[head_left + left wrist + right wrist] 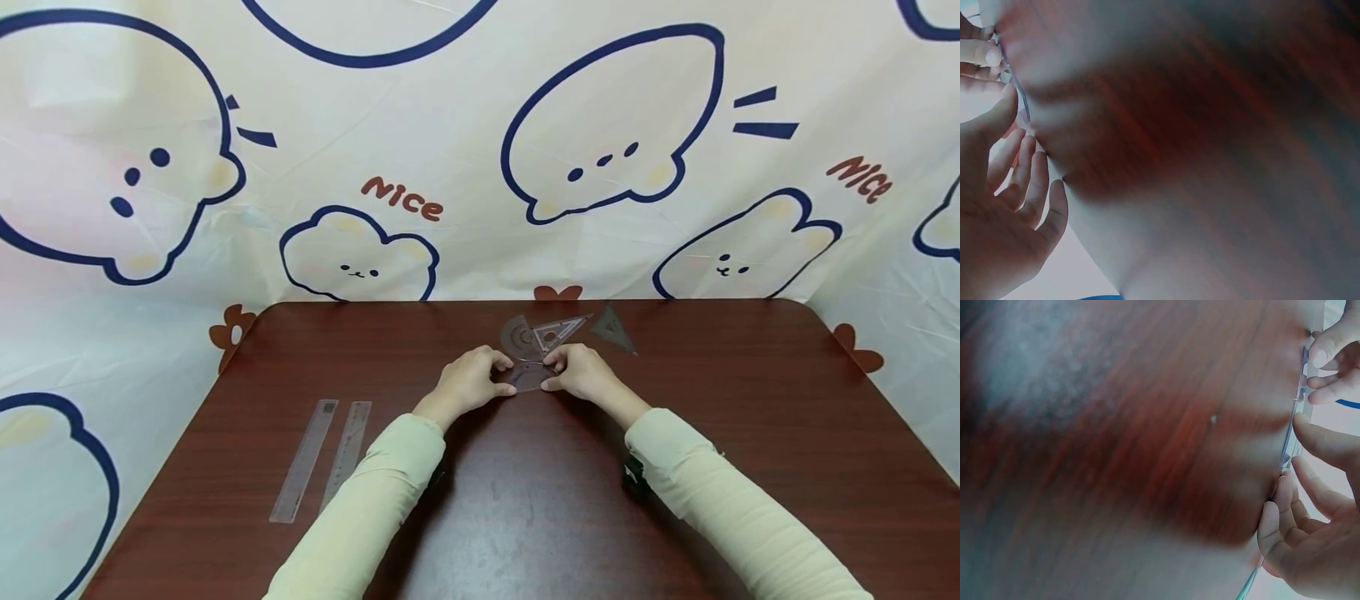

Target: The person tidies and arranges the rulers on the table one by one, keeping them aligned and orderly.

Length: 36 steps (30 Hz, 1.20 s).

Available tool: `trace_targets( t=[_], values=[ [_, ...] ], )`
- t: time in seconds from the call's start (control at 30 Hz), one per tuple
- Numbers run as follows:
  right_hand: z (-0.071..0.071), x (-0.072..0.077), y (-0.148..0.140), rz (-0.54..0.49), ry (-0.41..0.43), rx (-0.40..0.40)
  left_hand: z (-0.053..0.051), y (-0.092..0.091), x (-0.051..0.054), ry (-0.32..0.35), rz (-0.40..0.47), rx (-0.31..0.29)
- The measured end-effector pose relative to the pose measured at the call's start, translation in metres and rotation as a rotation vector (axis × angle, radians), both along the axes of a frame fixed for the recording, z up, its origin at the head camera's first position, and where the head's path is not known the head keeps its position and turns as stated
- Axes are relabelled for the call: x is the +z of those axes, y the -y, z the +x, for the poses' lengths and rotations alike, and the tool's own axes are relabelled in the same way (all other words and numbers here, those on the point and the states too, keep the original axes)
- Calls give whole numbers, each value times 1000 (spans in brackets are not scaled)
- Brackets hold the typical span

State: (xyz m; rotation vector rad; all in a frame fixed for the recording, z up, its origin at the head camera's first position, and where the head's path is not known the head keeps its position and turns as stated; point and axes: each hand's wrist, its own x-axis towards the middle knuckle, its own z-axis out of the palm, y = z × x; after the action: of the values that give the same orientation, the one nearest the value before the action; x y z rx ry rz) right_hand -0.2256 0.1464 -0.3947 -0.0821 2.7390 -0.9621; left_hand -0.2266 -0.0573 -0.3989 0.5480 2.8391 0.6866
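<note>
A: Grip?
B: L hand (469, 379) pinches L end of clear protractor (531, 377), R hand (588, 373) pinches R end.
A: Loc?
B: Far part of surface (517, 508), approx ctr, just nearside of 2nd protractor (514, 338) + set sq. (566, 330)

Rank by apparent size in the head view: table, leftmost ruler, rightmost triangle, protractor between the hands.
1. Table
2. Leftmost ruler
3. Rightmost triangle and protractor, unranked: they look close in size, and the protractor is partly hidden.
</note>
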Motion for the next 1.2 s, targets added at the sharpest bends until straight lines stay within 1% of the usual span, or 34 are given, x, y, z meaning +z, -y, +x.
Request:
trace_targets(
  t=[0.2,0.53,0.83,0.97,1.2],
  values=[
    [-1,0,1,16,8,18,-2,-1,-1,13,-3,3],
    [-3,3,2,30,20,32,-2,-3,2,28,-23,-6],
    [-4,2,2,7,24,37,-2,-5,3,47,-37,-20],
    [-4,2,2,-14,40,27,-2,-6,3,51,-37,-27],
    [-3,4,4,-25,67,13,-2,-7,3,65,-44,-21]
  ],
)
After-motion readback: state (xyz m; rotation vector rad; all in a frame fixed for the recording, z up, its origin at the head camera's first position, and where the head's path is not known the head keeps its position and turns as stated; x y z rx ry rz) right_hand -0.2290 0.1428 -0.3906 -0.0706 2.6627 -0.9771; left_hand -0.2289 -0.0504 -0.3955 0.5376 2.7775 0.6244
